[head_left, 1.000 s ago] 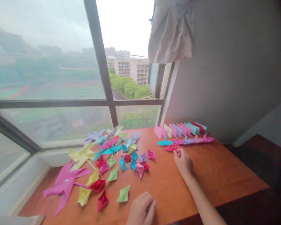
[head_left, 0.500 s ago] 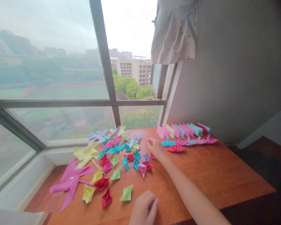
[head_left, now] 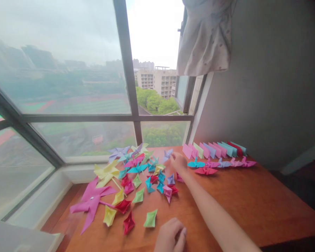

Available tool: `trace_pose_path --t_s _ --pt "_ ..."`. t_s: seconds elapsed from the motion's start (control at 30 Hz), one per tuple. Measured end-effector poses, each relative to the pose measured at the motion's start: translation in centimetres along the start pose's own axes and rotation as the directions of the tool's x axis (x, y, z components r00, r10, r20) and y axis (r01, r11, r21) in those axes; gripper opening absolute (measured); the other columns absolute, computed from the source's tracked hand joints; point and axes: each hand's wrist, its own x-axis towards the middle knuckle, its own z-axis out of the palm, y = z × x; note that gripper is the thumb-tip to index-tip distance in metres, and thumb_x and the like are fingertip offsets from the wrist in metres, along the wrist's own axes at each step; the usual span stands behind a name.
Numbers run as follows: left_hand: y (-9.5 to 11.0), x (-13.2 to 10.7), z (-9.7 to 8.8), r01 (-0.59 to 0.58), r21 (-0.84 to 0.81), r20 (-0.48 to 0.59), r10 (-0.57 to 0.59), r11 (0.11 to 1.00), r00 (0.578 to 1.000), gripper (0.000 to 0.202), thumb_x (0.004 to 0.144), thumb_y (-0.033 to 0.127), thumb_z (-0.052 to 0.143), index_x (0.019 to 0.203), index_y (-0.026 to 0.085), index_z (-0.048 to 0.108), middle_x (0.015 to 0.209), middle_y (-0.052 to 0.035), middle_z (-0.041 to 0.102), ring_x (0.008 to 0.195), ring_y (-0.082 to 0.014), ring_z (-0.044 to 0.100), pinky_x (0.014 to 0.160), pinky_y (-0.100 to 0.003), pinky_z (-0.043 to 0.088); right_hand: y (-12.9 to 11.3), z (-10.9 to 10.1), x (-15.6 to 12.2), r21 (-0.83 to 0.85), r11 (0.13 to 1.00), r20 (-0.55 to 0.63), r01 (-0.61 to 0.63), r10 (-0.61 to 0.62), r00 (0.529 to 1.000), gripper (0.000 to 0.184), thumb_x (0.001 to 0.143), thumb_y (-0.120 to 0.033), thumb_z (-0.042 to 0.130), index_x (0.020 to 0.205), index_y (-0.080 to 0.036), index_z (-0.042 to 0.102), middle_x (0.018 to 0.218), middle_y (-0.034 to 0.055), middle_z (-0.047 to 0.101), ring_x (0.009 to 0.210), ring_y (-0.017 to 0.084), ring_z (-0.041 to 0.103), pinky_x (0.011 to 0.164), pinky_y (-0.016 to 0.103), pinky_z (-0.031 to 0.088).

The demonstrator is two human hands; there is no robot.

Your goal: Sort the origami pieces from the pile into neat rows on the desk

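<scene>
At the far side of the wooden table [head_left: 225, 199], my right hand [head_left: 179, 163] is closed, its fingertips pinching the edge of a lavender paper crane [head_left: 167, 155]. The fingers partly hide the crane's right side. Near the front edge, my left hand [head_left: 172, 234] lies loosely curled with nothing visible in it. Just left of it is a green folded paper piece [head_left: 150, 219]. A small lavender folded piece [head_left: 170, 179] and a pink one [head_left: 167, 192] sit below my right hand among several teal and red ones.
Pinwheels, one magenta [head_left: 91, 198] and one yellow [head_left: 106, 173], lie at the left. Along the right back, folded cards [head_left: 215, 149] stand in a row behind paper cranes [head_left: 224, 163]. A window [head_left: 81, 87] borders the table, and a curtain [head_left: 206, 42] hangs above.
My right hand has moved left to the lavender crane and its fingers now meet it. My left hand stays curled on the table. The whole view has shifted slightly.
</scene>
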Motion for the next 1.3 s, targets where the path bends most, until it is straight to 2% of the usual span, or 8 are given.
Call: trace_pose_path --t_s 0.17,0.4,0.6,0.87,1.0,1.13,1.23,1.3 --pt "0.1 0.0 -0.2 0.010 -0.077 -0.018 -0.011 0.997 1.000 0.023 0.092 0.020 0.044 0.070 0.018 0.052 0.069 -0.0034 0.057 0.065 -0.0156 0.053 0.061 -0.024 0.037 1.9 -3.7 -3.6 0.020 0.999 -0.094 0.040 -0.038 0.995 0.023 0.090 -0.028 0.048 0.085 -0.020 0.069 0.086 0.0052 0.071 0.079 0.018 0.062 0.069 0.024 0.040" --pt "0.4 0.1 -1.3 0.088 -0.338 -0.045 -0.109 0.937 0.993 0.042 0.099 0.045 0.037 0.074 0.017 0.056 0.068 -0.0033 0.054 0.065 -0.0162 0.052 0.060 -0.024 0.038 3.7 -8.2 -13.9 0.218 0.955 -0.153 0.199 -0.168 0.974 0.021 0.092 -0.029 0.051 0.083 -0.020 0.068 0.078 0.0035 0.068 0.068 0.015 0.060 0.064 0.024 0.044" --pt "0.8 0.1 -2.0 0.198 -0.534 0.033 -0.214 0.822 0.976 0.049 0.098 0.052 0.037 0.075 0.016 0.059 0.067 -0.0024 0.054 0.059 -0.0139 0.050 0.054 -0.022 0.037 3.5 -8.7 -21.0 0.226 0.931 -0.145 0.287 -0.260 0.955 0.015 0.091 -0.019 0.054 0.090 -0.022 0.068 0.081 0.0045 0.069 0.075 0.017 0.065 0.068 0.025 0.048" --pt "1.3 0.5 -1.6 0.191 -0.451 -0.022 -0.225 0.872 0.974 0.037 0.091 0.047 0.055 0.075 0.014 0.064 0.070 -0.0032 0.056 0.066 -0.0153 0.048 0.060 -0.023 0.038 2.5 -8.7 -24.2 0.251 0.918 -0.201 0.308 -0.262 0.944 0.018 0.089 -0.016 0.052 0.088 -0.023 0.068 0.076 0.0041 0.070 0.069 0.017 0.067 0.064 0.024 0.051" --pt "0.9 0.3 -1.4 0.216 -0.460 -0.030 -0.258 0.861 0.966 0.037 0.091 0.046 0.055 0.070 0.015 0.060 0.065 -0.0008 0.052 0.062 -0.0141 0.045 0.056 -0.022 0.035 2.7 -8.9 -24.9 0.360 0.906 -0.153 0.222 -0.178 0.972 0.016 0.090 -0.021 0.054 0.089 -0.023 0.070 0.078 0.0043 0.070 0.068 0.016 0.066 0.061 0.022 0.051" --pt "0.3 0.0 -1.6 0.254 -0.495 0.002 -0.291 0.831 0.957 0.038 0.091 0.047 0.054 0.070 0.016 0.058 0.064 0.0001 0.051 0.060 -0.0137 0.046 0.054 -0.022 0.034 3.5 -8.9 -25.1 0.551 0.834 -0.012 -0.026 0.039 0.999 0.024 0.093 -0.035 0.051 0.087 -0.023 0.071 0.081 0.0060 0.070 0.074 0.018 0.066 0.066 0.024 0.051" --pt "0.0 -0.1 -1.7 0.256 -0.518 0.033 -0.279 0.817 0.960 0.039 0.091 0.049 0.053 0.071 0.015 0.058 0.064 -0.0003 0.051 0.059 -0.0138 0.047 0.054 -0.022 0.034 4.1 -8.5 -24.6 0.655 0.692 0.137 -0.304 0.287 0.948 0.035 0.086 -0.053 0.059 0.095 -0.021 0.070 0.091 0.0097 0.072 0.079 0.022 0.068 0.061 0.026 0.052" --pt "0.0 -0.1 -1.8 0.244 -0.529 0.046 -0.259 0.813 0.965 0.040 0.090 0.050 0.054 0.070 0.015 0.058 0.065 -0.0003 0.051 0.060 -0.0141 0.047 0.056 -0.022 0.035 4.1 -8.3 -24.1 0.730 0.547 0.207 -0.409 0.393 0.896 0.049 0.078 -0.061 0.063 0.105 -0.020 0.067 0.094 0.0113 0.072 0.075 0.023 0.068 0.051 0.025 0.048"
